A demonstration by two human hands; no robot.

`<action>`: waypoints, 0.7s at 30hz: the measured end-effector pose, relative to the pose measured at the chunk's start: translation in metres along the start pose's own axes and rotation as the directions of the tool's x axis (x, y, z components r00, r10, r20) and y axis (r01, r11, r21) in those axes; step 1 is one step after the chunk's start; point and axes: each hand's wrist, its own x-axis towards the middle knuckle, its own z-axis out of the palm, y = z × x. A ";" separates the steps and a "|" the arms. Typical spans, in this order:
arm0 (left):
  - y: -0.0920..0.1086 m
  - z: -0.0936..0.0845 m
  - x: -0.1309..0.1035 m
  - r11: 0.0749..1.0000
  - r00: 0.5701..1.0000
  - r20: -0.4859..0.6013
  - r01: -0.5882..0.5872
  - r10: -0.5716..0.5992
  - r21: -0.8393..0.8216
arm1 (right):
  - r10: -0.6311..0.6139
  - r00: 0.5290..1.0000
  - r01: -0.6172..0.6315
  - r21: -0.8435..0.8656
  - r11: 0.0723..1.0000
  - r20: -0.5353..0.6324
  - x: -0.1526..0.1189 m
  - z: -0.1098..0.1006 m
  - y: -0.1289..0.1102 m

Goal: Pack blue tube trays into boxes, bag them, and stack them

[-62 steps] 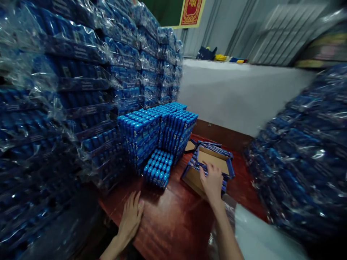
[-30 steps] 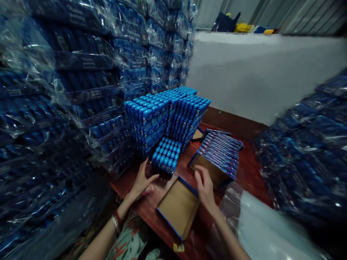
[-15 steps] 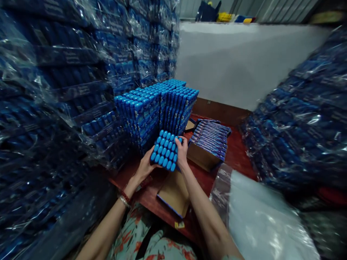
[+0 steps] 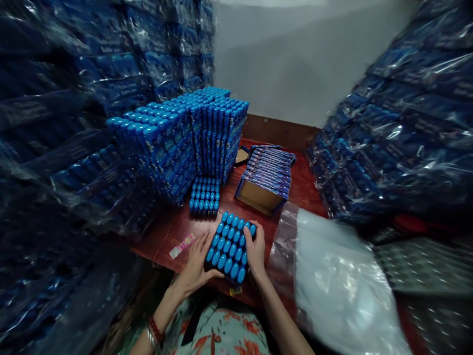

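Observation:
A block of blue, glossy, oval-topped pieces in rows (image 4: 229,245) is low over the red table's near edge, between my hands. My left hand (image 4: 195,266) lies along its left side, fingers spread and thumb at the near corner. My right hand (image 4: 255,246) grips the right side, thumb on top and fingers around the edge. Just beyond, a similar blue block (image 4: 205,196) sits on the table in front of the tall blue stacks (image 4: 166,133). An open-fronted carton (image 4: 260,196) with a row of flat purple-blue packs (image 4: 271,165) stands to the right.
Plastic-wrapped blue packs rise at the left (image 4: 111,74) and right (image 4: 388,118). Clear plastic bags (image 4: 332,276) cover the table's right front. A pink strip (image 4: 183,245) lies left of my left hand on the red table (image 4: 162,241). Behind stands a pale wall (image 4: 281,64).
The held block has moved nearer and lower. My left fingers have spread out. The open tray that was beneath my hands no longer shows, and the view has tilted down.

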 end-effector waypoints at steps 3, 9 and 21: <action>0.018 -0.021 0.009 0.996 0.999 0.012 -0.045 0.046 -0.076 | -0.111 0.987 0.135 -0.217 0.967 0.120 0.005 -0.005 -0.012; 0.034 -0.021 0.048 0.990 0.993 0.115 0.052 -0.037 -0.130 | -0.004 0.936 0.234 -0.611 0.756 0.353 0.007 -0.008 -0.023; 0.063 0.031 0.037 0.980 0.984 -0.009 0.177 -0.178 -0.094 | -0.100 0.897 0.209 -0.212 0.955 0.431 0.028 -0.038 -0.009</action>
